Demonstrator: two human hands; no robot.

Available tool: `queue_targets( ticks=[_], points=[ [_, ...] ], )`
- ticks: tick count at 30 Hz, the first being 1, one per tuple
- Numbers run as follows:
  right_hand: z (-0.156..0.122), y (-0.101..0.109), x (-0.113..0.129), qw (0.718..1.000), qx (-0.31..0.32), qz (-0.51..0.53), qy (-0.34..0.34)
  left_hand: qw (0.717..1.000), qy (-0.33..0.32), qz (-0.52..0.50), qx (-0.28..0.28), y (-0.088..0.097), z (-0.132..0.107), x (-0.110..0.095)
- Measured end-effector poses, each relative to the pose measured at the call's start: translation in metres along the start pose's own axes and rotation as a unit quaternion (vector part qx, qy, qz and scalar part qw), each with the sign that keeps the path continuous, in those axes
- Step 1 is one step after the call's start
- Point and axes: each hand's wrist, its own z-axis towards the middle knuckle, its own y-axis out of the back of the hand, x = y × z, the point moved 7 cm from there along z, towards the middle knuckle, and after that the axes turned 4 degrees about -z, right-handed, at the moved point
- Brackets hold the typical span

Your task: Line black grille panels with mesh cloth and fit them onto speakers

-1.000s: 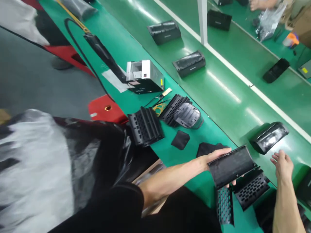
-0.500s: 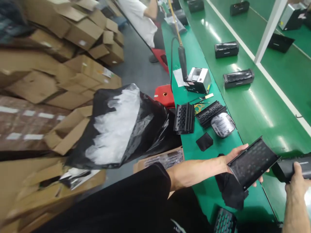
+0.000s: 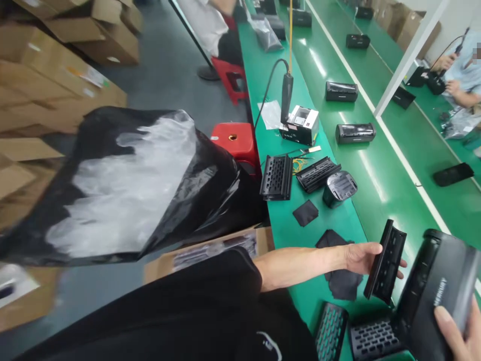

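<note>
- Left hand (image 3: 363, 258): fingers and thumb closed around the edge of a ribbed black plastic panel (image 3: 385, 261), which stands nearly on end above the bench.
- Right hand (image 3: 454, 336): at the lower right corner, partly out of frame, fingers pressed against a black plastic housing (image 3: 432, 296) and holding it up; the logo side faces the camera.
- Below the hands: two perforated black panels (image 3: 330, 332) (image 3: 374, 340) lie on the green workbench (image 3: 285, 225), just beside a crumpled black cloth (image 3: 340, 265).
- Further along the bench: a second, smaller black cloth (image 3: 305, 213), more black panels (image 3: 276, 177), and a corded handheld tool (image 3: 286, 95).
- Beside the bench: a black plastic bag (image 3: 112, 185) and a red stool (image 3: 233, 143).
</note>
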Motion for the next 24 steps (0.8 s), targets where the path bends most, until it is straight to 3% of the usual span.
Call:
queue_targets(
  ticks=[4,9,17,24],
  points=[
    [-0.049,0.003,0.041,0.996,-0.048,-0.070,0.018,0.999,-0.016,-0.006,-0.041,-0.026,0.004,0.012],
    [-0.077,0.001,0.054,0.986,-0.074,-0.145,0.029,0.997,-0.047,0.052,0.038,-0.063,-0.006,0.019],
    [-0.095,-0.001,0.047,0.976,-0.065,-0.209,0.018,0.995,-0.047,0.086,0.033,-0.078,-0.023,0.030],
    [-0.085,0.024,0.032,0.987,-0.043,-0.157,0.005,0.997,-0.064,0.031,-0.008,-0.082,-0.014,0.035]
  ],
)
